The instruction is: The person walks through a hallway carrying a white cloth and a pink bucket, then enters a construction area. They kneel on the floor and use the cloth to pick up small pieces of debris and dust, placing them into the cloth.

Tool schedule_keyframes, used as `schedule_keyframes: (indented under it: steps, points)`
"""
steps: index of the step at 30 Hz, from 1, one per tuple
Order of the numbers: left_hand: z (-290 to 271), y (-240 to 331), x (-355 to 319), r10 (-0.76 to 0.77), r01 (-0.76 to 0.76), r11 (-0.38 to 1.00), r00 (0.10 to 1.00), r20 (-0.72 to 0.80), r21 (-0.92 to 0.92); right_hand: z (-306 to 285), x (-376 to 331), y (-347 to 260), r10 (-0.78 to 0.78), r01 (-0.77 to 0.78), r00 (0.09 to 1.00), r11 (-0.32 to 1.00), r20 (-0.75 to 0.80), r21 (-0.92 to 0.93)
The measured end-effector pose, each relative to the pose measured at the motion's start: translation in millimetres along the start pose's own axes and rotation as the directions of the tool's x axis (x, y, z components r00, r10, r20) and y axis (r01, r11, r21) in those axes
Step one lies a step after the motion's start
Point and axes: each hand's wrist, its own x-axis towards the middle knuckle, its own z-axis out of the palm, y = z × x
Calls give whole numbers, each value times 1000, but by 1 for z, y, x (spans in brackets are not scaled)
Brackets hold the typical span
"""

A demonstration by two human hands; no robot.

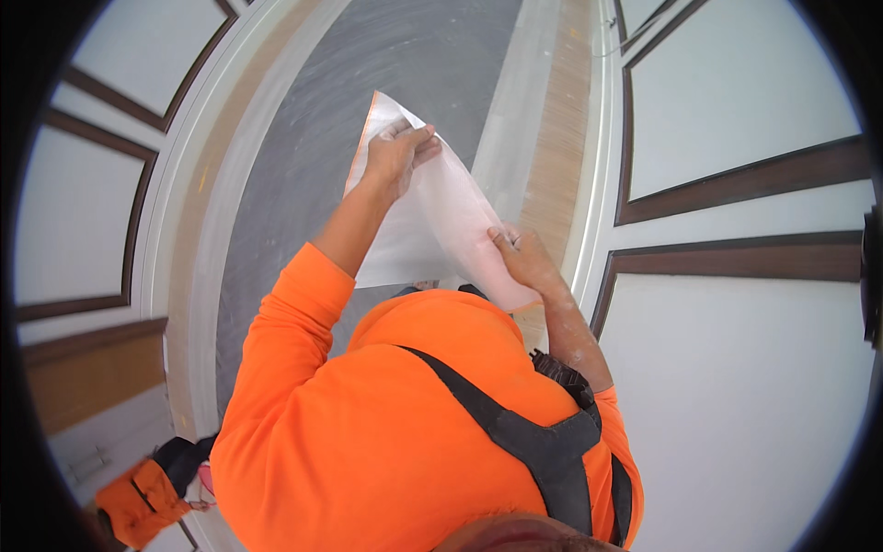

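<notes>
One orange-edged wht sheet (pixel 428 216) is held up in front of the orange-clad torso (pixel 368 405), over gry floor (pixel 423 46). L hand (pixel 395 161) pinches it nr its far end; R hand (pixel 529 260) grips its R edge, closer in.

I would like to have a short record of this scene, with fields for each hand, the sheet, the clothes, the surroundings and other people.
left hand: grips the sheet near its upper edge
right hand: holds the sheet at its right edge
sheet: white, orange along its left edge, bent between the hands
clothes: orange top, dark strap
floor: grey in the middle
walls: white, with brown trim
other people: one person in orange, lower left
</notes>
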Motion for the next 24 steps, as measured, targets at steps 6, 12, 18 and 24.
schedule_keyframes:
  steps: [6,12,18,24]
  points:
    - [117,39,176,-26,9,990,993,115,141,-132,166,26,188,-161,979,948,-75,274]
    - [182,59,263,-44,11,900,997,65,436,-251,351,22,247,-228,969,868,14,442]
    - [239,95,405,38,17,935,988,-148,354,-338,531,-3,67,-96,974,987,215,129]
    - [273,97,609,147,-23,945,920,-362,326,-419,729,36,-37,-16,964,980,262,199]
